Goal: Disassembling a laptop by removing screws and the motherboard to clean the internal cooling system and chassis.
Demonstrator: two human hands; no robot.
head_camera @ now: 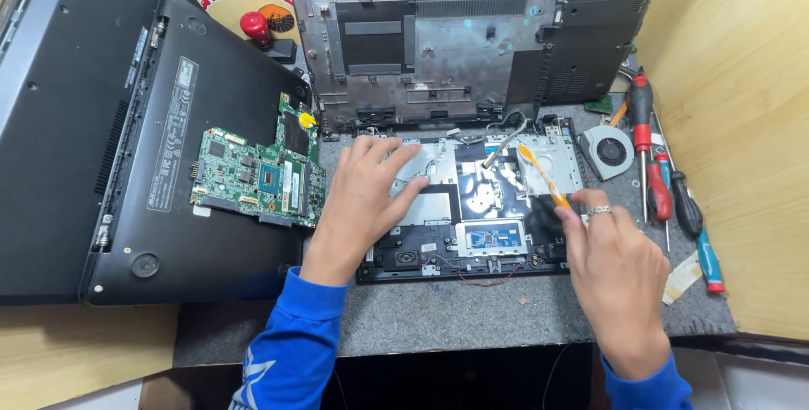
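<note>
Orange plastic brush (pixel 539 172) is pinched at its handle end between the fingers of the right hand (pixel 619 271), its pale head lying on the metal plate of the open laptop base (pixel 472 208) at the centre of the grey mat (pixel 455 313). Left hand (pixel 362 199) rests flat on the base, fingers spread, gripping nothing. Green circuit board (pixel 259 176) lies on a black laptop (pixel 168 166) to the left; fan (pixel 608 151) and screwdrivers (pixel 657 174) lie to the right.

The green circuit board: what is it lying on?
The green circuit board lies on an upturned black laptop. The patch of casing beneath the board is covered.
</note>
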